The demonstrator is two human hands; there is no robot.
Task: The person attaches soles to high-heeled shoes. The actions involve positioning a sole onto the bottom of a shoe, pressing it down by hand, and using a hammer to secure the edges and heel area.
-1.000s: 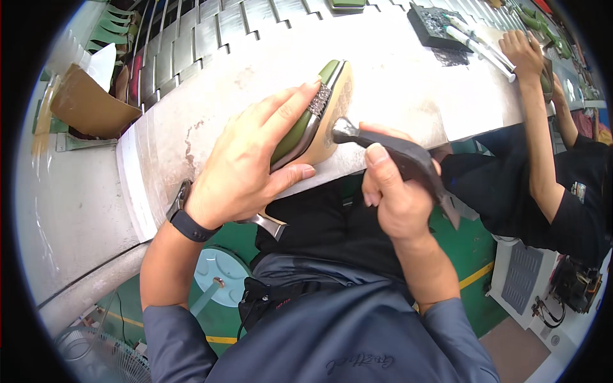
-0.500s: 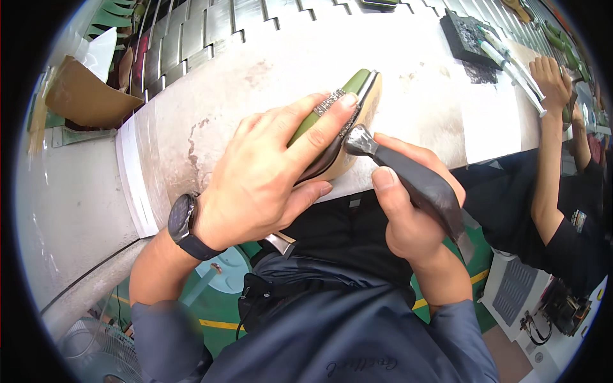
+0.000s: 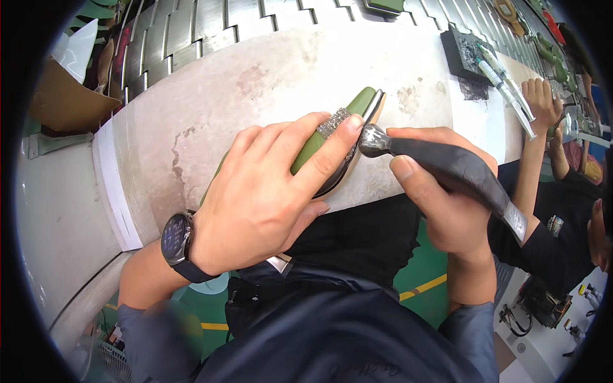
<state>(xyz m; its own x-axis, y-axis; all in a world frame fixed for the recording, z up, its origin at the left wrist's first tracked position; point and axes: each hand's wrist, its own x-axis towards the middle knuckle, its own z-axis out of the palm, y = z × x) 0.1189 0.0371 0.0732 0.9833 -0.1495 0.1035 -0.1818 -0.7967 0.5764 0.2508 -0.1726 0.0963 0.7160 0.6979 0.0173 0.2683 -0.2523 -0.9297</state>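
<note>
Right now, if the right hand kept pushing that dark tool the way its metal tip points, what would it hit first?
The right hand aims the hammer-like tool up-left; its head already seems to touch the green shoe's sparkly trim, by the left hand's fingertip.

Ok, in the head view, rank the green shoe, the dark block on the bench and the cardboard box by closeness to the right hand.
1. Green shoe: beside the right hand, met by its hammer.
2. Dark block: on the bench, up and right.
3. Cardboard box: far left.
</note>
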